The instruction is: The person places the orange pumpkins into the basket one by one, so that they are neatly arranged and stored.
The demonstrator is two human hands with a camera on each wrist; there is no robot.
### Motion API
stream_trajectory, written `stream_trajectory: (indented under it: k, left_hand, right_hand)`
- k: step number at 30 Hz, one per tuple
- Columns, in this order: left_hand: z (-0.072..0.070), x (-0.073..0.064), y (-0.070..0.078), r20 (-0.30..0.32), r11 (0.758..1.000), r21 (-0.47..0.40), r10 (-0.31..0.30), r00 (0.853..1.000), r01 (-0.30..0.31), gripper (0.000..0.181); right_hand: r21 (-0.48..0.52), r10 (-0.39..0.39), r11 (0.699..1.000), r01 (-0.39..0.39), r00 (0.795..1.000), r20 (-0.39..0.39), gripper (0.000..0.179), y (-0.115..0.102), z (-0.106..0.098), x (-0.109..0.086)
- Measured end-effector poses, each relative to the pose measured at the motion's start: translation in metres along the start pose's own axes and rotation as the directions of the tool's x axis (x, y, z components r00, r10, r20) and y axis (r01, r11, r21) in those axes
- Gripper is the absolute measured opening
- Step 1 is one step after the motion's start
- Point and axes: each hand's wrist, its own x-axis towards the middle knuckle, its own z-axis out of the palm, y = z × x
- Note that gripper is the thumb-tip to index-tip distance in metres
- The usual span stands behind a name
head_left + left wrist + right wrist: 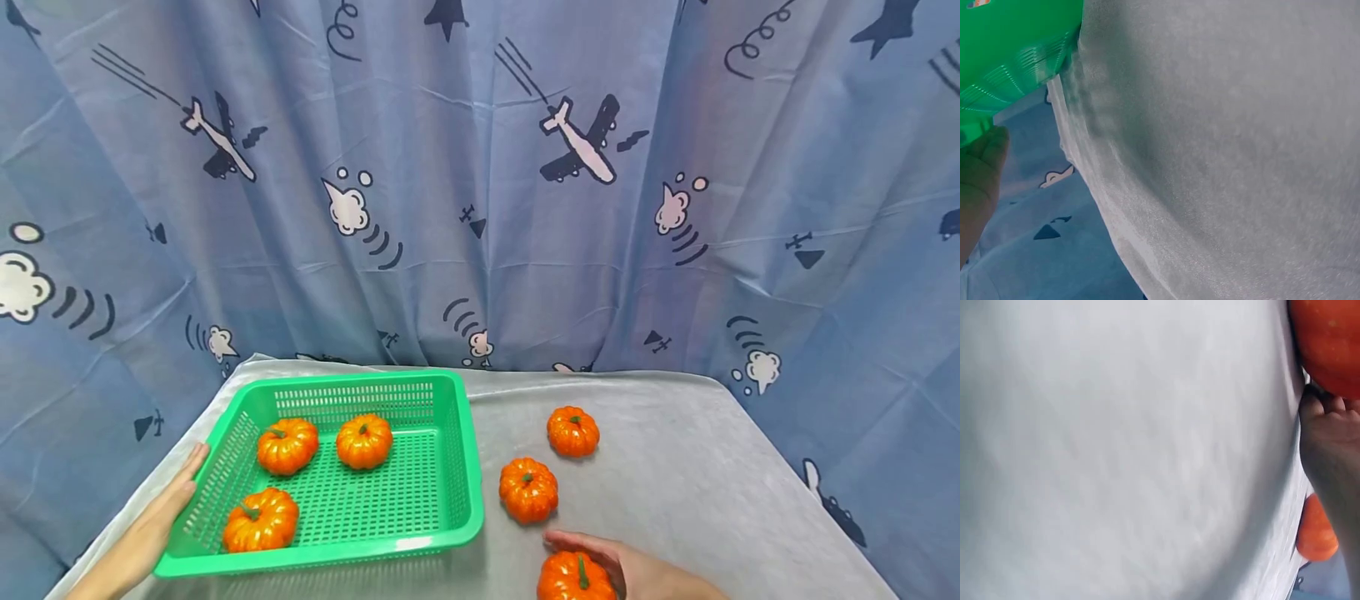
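A green plastic basket (322,560) stands on the left, holding three small orange pumpkins, one of them a front-left pumpkin (261,521). My left hand (153,518) rests against the basket's left side with its fingers extended; the left wrist view shows its fingertips at the green wall. At the bottom edge of the head view, my right hand (626,567) holds an orange pumpkin (573,578) with a green stem, its fingers reaching round the far side. The thumb is hidden. In the right wrist view the fingers meet the lower edge of that pumpkin (1332,347).
Two more pumpkins lie on the grey cloth (675,475) right of the basket: a nearer pumpkin (528,491) and a farther pumpkin (573,432). A blue patterned curtain (480,208) hangs behind the table and down both sides.
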Motion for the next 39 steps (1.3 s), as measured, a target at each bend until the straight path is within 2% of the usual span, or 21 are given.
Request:
stream_trajectory:
  k: [5,8,11,12,14,15,17,19,21,23,25,27,29,32,35,39]
  left_hand:
    - [0.000,0.000,0.001,-0.009,1.000,0.000,0.022,1.000,-0.022,0.046]
    - [0.001,0.000,0.001,-0.013,1.000,-0.003,0.028,1.000,-0.028,0.046]
    - [0.001,-0.001,0.001,-0.012,1.000,-0.008,0.019,1.000,-0.019,0.046]
    - [0.002,-0.002,0.000,-0.008,1.000,-0.008,0.009,1.000,-0.009,0.046]
    - [0.002,-0.003,0.000,-0.005,1.000,-0.008,0.005,1.000,-0.005,0.046]
    - [0.003,-0.003,0.000,-0.004,1.000,-0.003,0.006,1.000,-0.006,0.047]
    - [0.003,-0.002,0.000,-0.011,1.000,-0.002,0.025,1.000,-0.025,0.046]
    - [0.002,-0.001,0.001,-0.024,0.999,0.002,0.052,0.998,-0.052,0.046]
    - [0.001,0.001,0.002,-0.036,0.998,0.003,0.070,0.997,-0.070,0.046]
    - [0.001,0.001,0.002,-0.043,0.997,-0.002,0.075,0.996,-0.075,0.046]
    - [0.000,0.001,0.002,-0.045,0.997,-0.002,0.075,0.996,-0.075,0.045]
    - [-0.001,0.000,0.002,-0.050,0.997,0.002,0.078,0.996,-0.078,0.045]
    - [-0.001,-0.001,0.002,-0.056,0.997,0.009,0.081,0.995,-0.081,0.045]
    - [-0.001,-0.001,0.002,-0.057,0.997,0.010,0.076,0.995,-0.075,0.045]
    - [-0.001,0.000,0.003,-0.049,0.998,0.000,0.059,0.997,-0.059,0.045]
    - [0.001,0.000,0.006,-0.051,0.998,-0.014,0.053,0.997,-0.054,0.045]
  right_hand:
    - [-0.014,0.024,1.000,-0.025,0.999,-0.047,0.078,0.001,0.010,0.002]
    - [0.071,0.027,0.997,-0.023,0.998,-0.053,0.074,0.003,0.012,0.002]
    - [0.124,0.060,0.991,-0.046,0.992,-0.108,0.069,0.004,0.013,0.001]
    - [0.120,0.068,0.991,-0.052,0.988,-0.136,0.068,0.003,0.012,0.000]
    - [-0.010,0.037,0.999,-0.040,0.974,-0.224,0.069,-0.002,0.005,-0.005]
    - [-0.102,-0.007,0.995,-0.022,0.963,-0.269,0.071,-0.005,0.000,-0.008]
    - [-0.279,-0.090,0.960,-0.019,0.923,-0.373,0.076,-0.017,-0.013,-0.015]
    - [-0.424,-0.171,0.904,-0.053,0.864,-0.474,0.080,-0.034,-0.029,-0.020]
    - [-0.461,-0.216,0.885,-0.070,0.814,-0.539,0.081,-0.051,-0.043,-0.021]
    - [-0.462,-0.222,0.881,-0.099,0.777,-0.589,0.078,-0.069,-0.055,-0.019]
    - [-0.475,-0.234,0.872,-0.116,0.754,-0.614,0.076,-0.084,-0.064,-0.013]
    - [-0.493,-0.251,0.862,-0.122,0.740,-0.623,0.075,-0.099,-0.071,-0.004]
    - [-0.495,-0.256,0.860,-0.125,0.733,-0.630,0.076,-0.112,-0.075,0.008]
    - [-0.484,-0.249,0.868,-0.112,0.744,-0.620,0.080,-0.130,-0.080,0.027]
    - [-0.485,-0.248,0.870,-0.092,0.769,-0.590,0.079,-0.146,-0.080,0.051]
    - [-0.550,-0.307,0.834,-0.028,0.806,-0.506,0.067,-0.169,-0.073,0.088]
